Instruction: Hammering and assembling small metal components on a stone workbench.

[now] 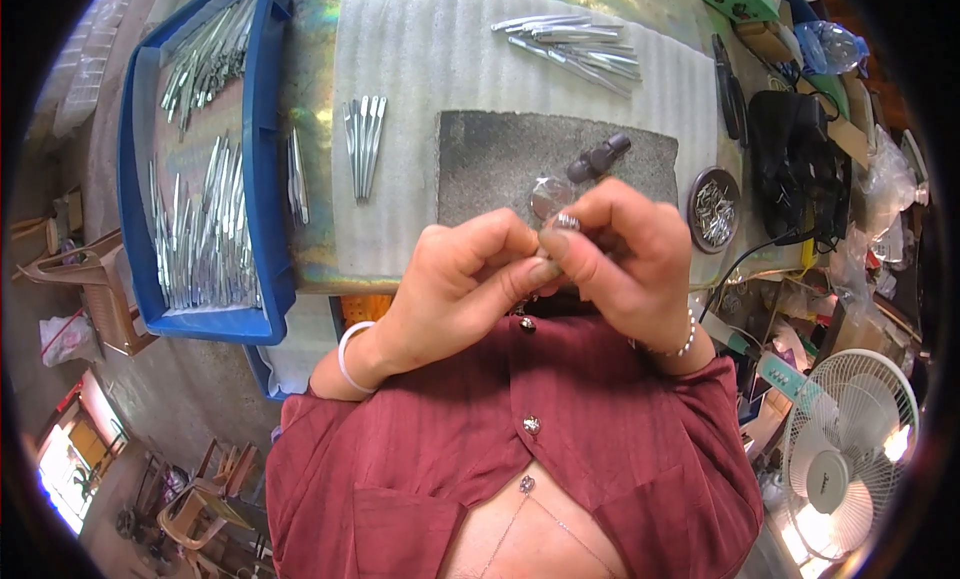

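Over the near edge of a dark grey mat, my left hand and my right hand meet, fingertips pinched together. What they pinch is mostly hidden by the fingers. A small silver ribbed piece shows at the right fingers; whether it is held or worn, I cannot tell. Just beyond the fingers lies a shiny round disc. Farther off on the mat rests a short dark purple-brown tool with a knobbed end. Right of the mat, a round dark dish holds many small metal pieces.
A white foam sheet bears a fan of slim silver strips and a loose pile of strips. Left stands a blue tray full of similar strips. A black bag and a white fan are at right.
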`<state>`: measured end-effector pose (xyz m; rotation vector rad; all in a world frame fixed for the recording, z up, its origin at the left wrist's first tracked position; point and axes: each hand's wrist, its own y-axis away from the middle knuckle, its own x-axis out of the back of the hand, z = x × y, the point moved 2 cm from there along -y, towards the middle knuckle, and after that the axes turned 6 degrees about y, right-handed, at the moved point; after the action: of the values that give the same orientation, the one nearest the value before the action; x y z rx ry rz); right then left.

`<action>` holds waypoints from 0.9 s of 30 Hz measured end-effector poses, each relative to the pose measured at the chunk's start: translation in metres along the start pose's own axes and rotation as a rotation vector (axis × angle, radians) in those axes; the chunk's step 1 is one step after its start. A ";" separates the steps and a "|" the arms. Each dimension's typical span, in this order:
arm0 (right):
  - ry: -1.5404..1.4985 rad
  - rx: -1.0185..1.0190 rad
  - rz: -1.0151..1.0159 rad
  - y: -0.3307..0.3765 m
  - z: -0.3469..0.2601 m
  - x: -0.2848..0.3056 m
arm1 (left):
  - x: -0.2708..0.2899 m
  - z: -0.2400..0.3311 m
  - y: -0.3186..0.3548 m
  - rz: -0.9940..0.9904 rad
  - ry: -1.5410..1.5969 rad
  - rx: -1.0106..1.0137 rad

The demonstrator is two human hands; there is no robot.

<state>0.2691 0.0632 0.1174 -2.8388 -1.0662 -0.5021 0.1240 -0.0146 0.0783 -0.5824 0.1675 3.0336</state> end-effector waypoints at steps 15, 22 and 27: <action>-0.732 -0.443 -0.043 -0.005 0.048 -0.014 | 0.005 0.004 -0.007 -0.106 0.171 0.448; -0.718 -0.408 0.002 0.000 0.046 -0.018 | 0.006 0.005 -0.006 -0.126 0.090 0.463; -0.680 -0.363 0.036 0.004 0.042 -0.014 | 0.003 0.011 -0.009 -0.153 0.032 0.457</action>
<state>0.2731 0.0588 0.0729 -3.4537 -1.0761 0.3532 0.1179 -0.0040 0.0863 -0.5697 0.7525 2.7023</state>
